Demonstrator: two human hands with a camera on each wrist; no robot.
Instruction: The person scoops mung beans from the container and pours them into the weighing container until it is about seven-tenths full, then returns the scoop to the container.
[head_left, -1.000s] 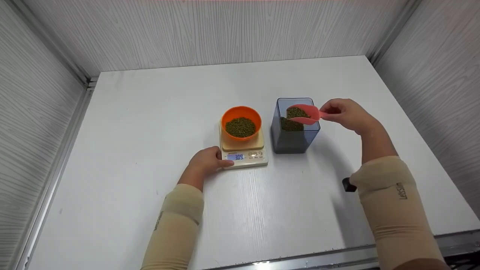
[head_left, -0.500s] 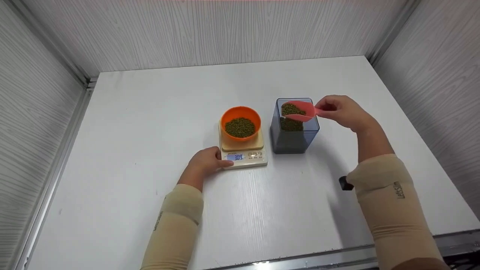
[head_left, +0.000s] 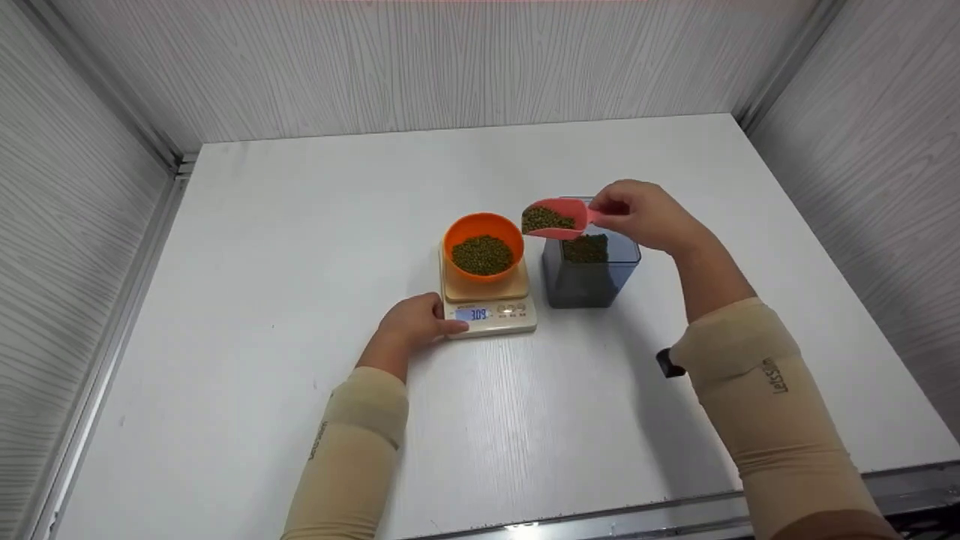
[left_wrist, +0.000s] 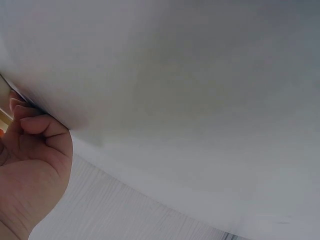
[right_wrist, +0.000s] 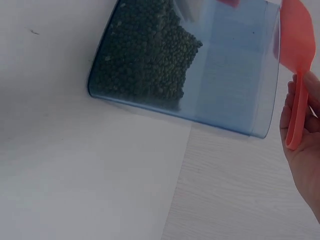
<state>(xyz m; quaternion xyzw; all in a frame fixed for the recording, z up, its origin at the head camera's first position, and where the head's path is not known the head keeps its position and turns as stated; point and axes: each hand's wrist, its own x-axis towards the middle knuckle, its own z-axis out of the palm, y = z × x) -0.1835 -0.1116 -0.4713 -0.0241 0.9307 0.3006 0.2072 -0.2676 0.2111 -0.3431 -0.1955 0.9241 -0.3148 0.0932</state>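
In the head view my right hand (head_left: 641, 214) pinches the handle of a pink scoop (head_left: 574, 212) loaded with small green beans, likely mung beans. The scoop's tip is beside the right rim of an orange bowl (head_left: 457, 232), which also contains green beans. Under the bowl is a kitchen scale (head_left: 499, 321) with a lit display. My left hand (head_left: 415, 321) grips the scale's front left corner, thumb on top; curled fingers (left_wrist: 42, 127) show in the left wrist view. A clear bluish container (right_wrist: 227, 75), partly filled with beans, stands below the right hand.
A white table (head_left: 300, 225) carries everything. Wood-grain panels (head_left: 450, 67) rise at the back and both sides. The container stands close to the scale's right side. A metal rail (head_left: 525, 529) runs along the front edge.
My right hand has carried the filled scoop left, from over the container to beside the bowl's rim. The left hand, scale and bowl stay put.
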